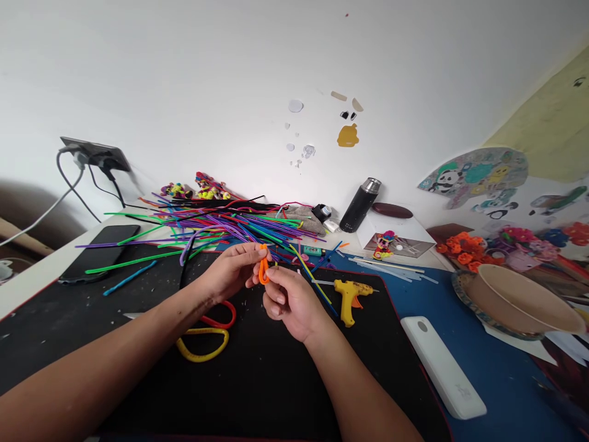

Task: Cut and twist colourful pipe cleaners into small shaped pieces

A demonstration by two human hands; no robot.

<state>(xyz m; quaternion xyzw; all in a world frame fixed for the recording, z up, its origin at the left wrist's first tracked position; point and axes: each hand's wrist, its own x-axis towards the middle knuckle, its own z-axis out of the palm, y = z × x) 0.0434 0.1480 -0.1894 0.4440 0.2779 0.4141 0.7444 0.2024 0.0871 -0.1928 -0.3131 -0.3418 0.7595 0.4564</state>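
Note:
My left hand (232,268) and my right hand (291,302) meet above the black mat (257,374), both pinching a short orange pipe cleaner (263,269) bent into a loop. The left fingers grip its top, the right fingers its lower end. Just behind the hands lies a big pile of coloured pipe cleaners (216,224). A yellow glue gun (350,296) lies to the right of my right hand. Under my left forearm rest scissors with red and yellow handles (209,336).
A black phone (99,253) lies at the left, a black flask (359,205) stands at the back. A white power bank (442,366) lies on the blue cloth, with a paper bowl (515,302), clear glue sticks (391,267) and orange craft flowers (464,248) to the right.

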